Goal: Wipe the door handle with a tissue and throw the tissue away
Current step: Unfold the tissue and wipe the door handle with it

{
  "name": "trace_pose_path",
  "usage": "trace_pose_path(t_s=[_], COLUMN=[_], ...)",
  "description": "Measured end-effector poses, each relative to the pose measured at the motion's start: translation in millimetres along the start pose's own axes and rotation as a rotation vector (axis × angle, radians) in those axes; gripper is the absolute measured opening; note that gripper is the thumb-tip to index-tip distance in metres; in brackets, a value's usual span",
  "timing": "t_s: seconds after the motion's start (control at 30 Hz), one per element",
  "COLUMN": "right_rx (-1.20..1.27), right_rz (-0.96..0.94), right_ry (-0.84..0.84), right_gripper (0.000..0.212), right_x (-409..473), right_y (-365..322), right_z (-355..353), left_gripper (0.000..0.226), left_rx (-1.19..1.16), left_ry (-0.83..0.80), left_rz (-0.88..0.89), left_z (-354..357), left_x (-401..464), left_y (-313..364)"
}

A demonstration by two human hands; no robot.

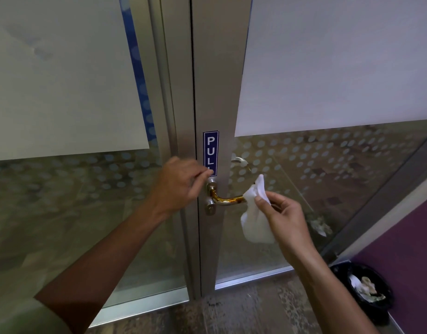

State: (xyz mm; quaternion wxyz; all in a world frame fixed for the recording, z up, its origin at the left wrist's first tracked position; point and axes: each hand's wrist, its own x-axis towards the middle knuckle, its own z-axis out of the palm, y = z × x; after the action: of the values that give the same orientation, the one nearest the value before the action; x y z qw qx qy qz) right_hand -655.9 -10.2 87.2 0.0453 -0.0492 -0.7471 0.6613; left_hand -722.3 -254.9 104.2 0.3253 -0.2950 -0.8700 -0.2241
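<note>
A brass-coloured lever door handle (228, 200) sticks out to the right from the metal door frame (219, 92), below a blue PULL sticker (210, 150). My right hand (283, 218) pinches a crumpled white tissue (254, 218), which covers the free end of the handle. My left hand (181, 184) is at the frame just left of the handle's base, its fingertips by the lower end of the sticker, fingers curled and holding nothing that I can see.
A black bin (366, 292) with a dark liner and crumpled paper inside stands on the floor at lower right, beside a purple wall (405, 237). Frosted, dotted glass panels (63, 92) flank the frame. Speckled floor (243, 309) lies below the door.
</note>
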Motion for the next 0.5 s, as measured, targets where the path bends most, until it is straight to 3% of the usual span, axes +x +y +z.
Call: trace_pose_path(t_s=[0.13, 0.2, 0.5], right_rx=[-0.135, -0.199, -0.625], right_rz=[0.056, 0.081, -0.003], right_ry=[0.019, 0.045, -0.025], right_gripper=[0.028, 0.022, 0.043], right_x=[12, 18, 34], right_y=[-15, -21, -28], right_z=[11, 18, 55], left_gripper=[0.019, 0.022, 0.051], left_rx=[0.284, 0.358, 0.416], left_ry=[0.097, 0.106, 0.161], left_rz=[0.298, 0.363, 0.385], left_z=[7, 13, 26], left_x=[7, 10, 16], left_y=[-17, -25, -48])
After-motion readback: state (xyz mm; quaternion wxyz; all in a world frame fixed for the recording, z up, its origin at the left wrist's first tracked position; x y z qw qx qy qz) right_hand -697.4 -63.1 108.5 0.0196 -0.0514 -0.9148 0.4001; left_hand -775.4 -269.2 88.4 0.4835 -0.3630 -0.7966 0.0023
